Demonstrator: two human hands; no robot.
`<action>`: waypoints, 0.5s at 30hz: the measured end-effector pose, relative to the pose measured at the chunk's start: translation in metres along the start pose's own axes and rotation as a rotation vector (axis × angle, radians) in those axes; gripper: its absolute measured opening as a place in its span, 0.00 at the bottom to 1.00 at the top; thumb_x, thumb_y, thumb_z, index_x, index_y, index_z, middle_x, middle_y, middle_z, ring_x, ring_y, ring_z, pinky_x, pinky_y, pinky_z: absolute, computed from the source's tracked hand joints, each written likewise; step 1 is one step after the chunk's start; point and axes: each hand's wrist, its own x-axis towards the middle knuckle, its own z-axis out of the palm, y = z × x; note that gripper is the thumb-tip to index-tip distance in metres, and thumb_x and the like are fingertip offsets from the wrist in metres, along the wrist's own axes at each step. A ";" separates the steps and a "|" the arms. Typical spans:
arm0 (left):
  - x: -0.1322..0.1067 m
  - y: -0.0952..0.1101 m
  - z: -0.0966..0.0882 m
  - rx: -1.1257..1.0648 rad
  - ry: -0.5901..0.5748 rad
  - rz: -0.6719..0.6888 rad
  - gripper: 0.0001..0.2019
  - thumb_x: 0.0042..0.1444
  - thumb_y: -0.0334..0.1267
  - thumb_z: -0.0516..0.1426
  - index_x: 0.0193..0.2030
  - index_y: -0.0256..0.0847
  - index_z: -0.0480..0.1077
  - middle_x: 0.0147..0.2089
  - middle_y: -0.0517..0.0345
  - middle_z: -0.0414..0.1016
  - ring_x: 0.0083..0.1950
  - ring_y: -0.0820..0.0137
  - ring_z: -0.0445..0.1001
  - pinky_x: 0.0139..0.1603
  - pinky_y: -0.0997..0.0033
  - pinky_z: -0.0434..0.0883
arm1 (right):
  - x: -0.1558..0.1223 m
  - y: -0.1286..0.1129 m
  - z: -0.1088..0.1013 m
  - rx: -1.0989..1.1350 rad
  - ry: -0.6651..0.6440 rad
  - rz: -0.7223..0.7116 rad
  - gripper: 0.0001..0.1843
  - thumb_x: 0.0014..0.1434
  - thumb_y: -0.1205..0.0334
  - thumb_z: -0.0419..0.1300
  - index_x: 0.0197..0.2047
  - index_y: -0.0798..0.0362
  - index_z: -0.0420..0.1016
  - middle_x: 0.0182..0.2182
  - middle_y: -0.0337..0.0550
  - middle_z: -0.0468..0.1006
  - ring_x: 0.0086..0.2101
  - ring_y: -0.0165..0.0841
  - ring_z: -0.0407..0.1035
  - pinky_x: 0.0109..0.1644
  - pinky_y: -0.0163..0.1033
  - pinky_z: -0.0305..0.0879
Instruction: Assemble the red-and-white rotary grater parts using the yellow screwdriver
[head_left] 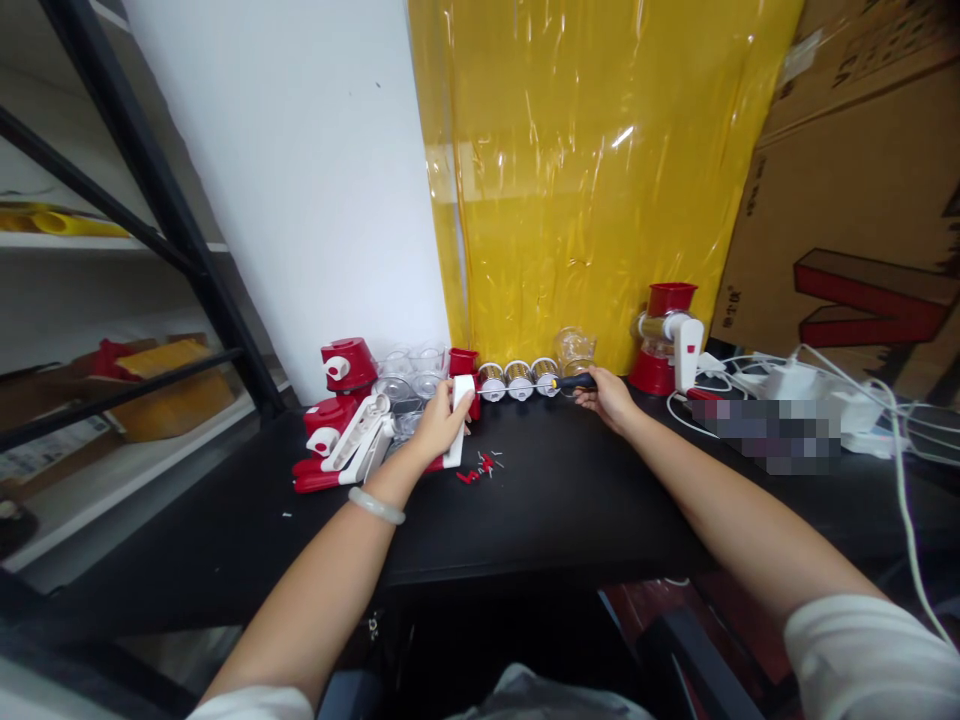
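Observation:
My left hand point(442, 420) is closed around a white crank handle point(459, 440) with a red end, holding it upright above the black table. In my right hand point(609, 400) is a screwdriver point(576, 382) with a black and yellow grip. Its long thin shaft runs level to the left and reaches the upper part of the white handle; whether the tip sits in a screw I cannot tell. Below, small red pieces and screws point(486, 466) lie scattered on the table. Behind the shaft stand three metal grater drums point(519, 380) in a row.
Red housings point(349, 365), white handles point(364, 435) and clear plastic parts point(412, 370) crowd the left. An assembled rotary grater point(664, 345) stands at the back right, beside white cables and adapters point(795, 385). A large cardboard box point(847, 200) rises behind them.

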 end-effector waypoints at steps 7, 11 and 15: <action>-0.002 0.003 -0.001 -0.017 -0.034 0.034 0.23 0.62 0.52 0.50 0.57 0.40 0.56 0.27 0.62 0.72 0.22 0.68 0.74 0.24 0.69 0.70 | -0.002 -0.001 0.001 -0.076 0.029 -0.049 0.14 0.67 0.53 0.51 0.33 0.53 0.63 0.15 0.37 0.72 0.13 0.24 0.65 0.18 0.26 0.60; -0.002 0.004 -0.001 -0.019 -0.033 0.040 0.23 0.62 0.52 0.50 0.57 0.40 0.57 0.27 0.61 0.72 0.22 0.67 0.74 0.24 0.69 0.71 | -0.001 -0.001 0.002 -0.073 0.039 -0.020 0.15 0.67 0.52 0.51 0.33 0.53 0.63 0.15 0.38 0.71 0.13 0.25 0.65 0.18 0.27 0.61; -0.002 0.004 0.000 -0.043 -0.036 0.025 0.22 0.62 0.52 0.50 0.55 0.40 0.57 0.27 0.61 0.72 0.21 0.67 0.74 0.22 0.70 0.70 | 0.000 -0.003 0.002 0.008 0.034 0.023 0.12 0.67 0.57 0.46 0.36 0.53 0.64 0.15 0.39 0.72 0.14 0.28 0.66 0.19 0.29 0.63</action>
